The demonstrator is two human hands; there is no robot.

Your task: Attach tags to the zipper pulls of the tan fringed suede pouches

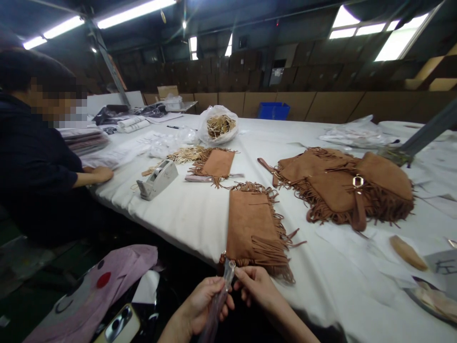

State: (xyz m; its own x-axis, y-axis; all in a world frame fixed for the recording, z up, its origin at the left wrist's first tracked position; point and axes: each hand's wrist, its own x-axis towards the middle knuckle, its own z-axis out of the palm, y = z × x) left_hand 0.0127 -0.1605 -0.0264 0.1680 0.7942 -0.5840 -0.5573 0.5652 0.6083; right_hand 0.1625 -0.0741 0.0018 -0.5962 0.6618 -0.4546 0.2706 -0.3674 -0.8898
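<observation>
My left hand (203, 302) is closed round a strap in a clear plastic sleeve (218, 301), which hangs down below the table edge. At the sleeve's upper end, my right hand (255, 284) pinches beside a small metal ring (232, 265). Just beyond both hands, a brown fringed suede pouch (250, 224) lies flat at the table's edge, its near corner close to the ring. Whether the strap is joined to the pouch I cannot make out. Behind it rests a second fringed pouch (218, 163) with another sleeved strap (198, 178) alongside.
Brown fringed pouches (332, 181) are piled on the right. A tape dispenser (159, 178) stands left, and a plastic bag of tan cords (219, 125) sits farther back. A co-worker (35, 152) is at the left. Below the edge lie a pink cloth (114, 271) and a phone (119, 326).
</observation>
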